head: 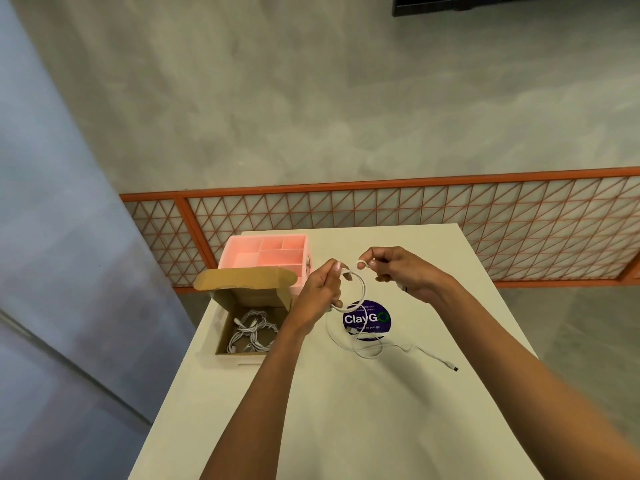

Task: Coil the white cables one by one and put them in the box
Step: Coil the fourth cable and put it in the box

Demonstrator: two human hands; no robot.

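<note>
My left hand grips a loop of white cable above the table. My right hand pinches the same cable at the top of the loop, just right of the left hand. The rest of this cable trails down onto the table in loose curves, and its plug end lies to the right. An open cardboard box stands at the table's left edge, below my left hand, with several coiled white cables inside it. Its lid flap stands up behind it.
A pink divided organiser stands behind the box at the table's far left. A round purple sticker lies on the table under the cable. An orange lattice railing runs behind the table.
</note>
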